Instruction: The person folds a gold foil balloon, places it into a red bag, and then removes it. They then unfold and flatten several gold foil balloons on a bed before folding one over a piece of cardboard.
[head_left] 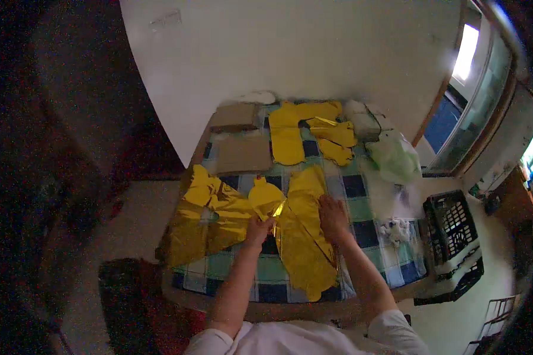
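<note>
Several flat shiny gold foil pieces lie on a table with a checked cloth. My left hand is closed on the edge of a gold foil piece near the middle. My right hand lies flat with its fingers stretched out, on the right edge of another gold foil piece. A wide crumpled foil piece spreads to the left of my left hand. Farther back lies more gold foil.
Brown cardboard pieces lie at the back left of the table. Green-white plastic bags rest along its right side. A black crate stands right of the table. A white wall rises behind.
</note>
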`<state>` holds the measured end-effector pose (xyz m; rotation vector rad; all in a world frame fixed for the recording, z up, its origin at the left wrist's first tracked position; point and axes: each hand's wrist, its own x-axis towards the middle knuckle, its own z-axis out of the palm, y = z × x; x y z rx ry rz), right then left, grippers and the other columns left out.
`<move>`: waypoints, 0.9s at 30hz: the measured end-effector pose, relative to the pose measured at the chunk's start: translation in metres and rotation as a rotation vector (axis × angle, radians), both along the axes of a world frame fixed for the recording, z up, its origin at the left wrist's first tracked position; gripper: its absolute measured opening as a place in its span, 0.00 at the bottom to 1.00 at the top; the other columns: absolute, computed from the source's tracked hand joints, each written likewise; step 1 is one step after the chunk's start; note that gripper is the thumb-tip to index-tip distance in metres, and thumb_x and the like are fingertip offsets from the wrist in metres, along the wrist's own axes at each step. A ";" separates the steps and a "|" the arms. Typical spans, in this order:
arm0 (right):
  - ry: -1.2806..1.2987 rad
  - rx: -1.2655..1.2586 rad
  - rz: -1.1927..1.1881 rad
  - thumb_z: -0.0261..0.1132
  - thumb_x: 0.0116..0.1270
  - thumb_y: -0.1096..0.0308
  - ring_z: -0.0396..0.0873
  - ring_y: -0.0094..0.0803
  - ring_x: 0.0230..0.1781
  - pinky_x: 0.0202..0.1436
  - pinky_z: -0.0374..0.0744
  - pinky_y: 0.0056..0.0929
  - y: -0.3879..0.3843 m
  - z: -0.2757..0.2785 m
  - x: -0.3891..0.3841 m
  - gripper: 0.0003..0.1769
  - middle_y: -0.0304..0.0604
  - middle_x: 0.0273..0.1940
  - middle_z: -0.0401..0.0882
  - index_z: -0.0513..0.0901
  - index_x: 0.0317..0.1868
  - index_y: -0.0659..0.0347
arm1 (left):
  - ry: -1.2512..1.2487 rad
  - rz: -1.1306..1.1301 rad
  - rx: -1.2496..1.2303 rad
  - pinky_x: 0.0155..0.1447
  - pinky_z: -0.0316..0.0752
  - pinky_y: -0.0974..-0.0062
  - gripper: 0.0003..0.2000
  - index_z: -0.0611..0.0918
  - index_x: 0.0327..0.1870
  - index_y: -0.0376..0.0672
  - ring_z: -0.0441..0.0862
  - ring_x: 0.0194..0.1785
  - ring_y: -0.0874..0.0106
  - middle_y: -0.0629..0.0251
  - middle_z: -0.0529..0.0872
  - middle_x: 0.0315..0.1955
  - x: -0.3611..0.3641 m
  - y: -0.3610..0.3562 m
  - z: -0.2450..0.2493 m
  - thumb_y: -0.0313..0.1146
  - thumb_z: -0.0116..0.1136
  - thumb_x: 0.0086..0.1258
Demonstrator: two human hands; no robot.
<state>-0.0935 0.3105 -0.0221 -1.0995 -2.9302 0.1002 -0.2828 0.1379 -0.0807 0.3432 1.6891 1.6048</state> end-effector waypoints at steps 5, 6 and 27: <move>-0.118 0.082 0.025 0.44 0.73 0.64 0.54 0.40 0.74 0.72 0.57 0.43 0.016 -0.016 0.001 0.29 0.47 0.73 0.56 0.56 0.72 0.66 | 0.003 -0.109 -0.133 0.35 0.71 0.66 0.15 0.80 0.43 0.41 0.74 0.32 0.72 0.66 0.77 0.28 0.013 0.012 0.016 0.42 0.65 0.64; -0.084 0.088 0.027 0.44 0.73 0.64 0.55 0.41 0.73 0.72 0.57 0.43 0.015 -0.018 0.003 0.29 0.48 0.72 0.58 0.57 0.72 0.67 | 0.177 -0.103 -0.043 0.38 0.71 0.65 0.15 0.80 0.43 0.41 0.74 0.34 0.71 0.66 0.77 0.30 0.014 0.014 0.012 0.42 0.64 0.64; 0.079 0.049 0.020 0.48 0.71 0.65 0.59 0.41 0.71 0.71 0.56 0.48 0.007 -0.022 0.009 0.25 0.48 0.69 0.63 0.66 0.67 0.63 | 0.853 -0.663 -0.095 0.67 0.64 0.55 0.19 0.73 0.62 0.42 0.70 0.64 0.56 0.52 0.68 0.66 0.059 0.060 0.048 0.39 0.49 0.73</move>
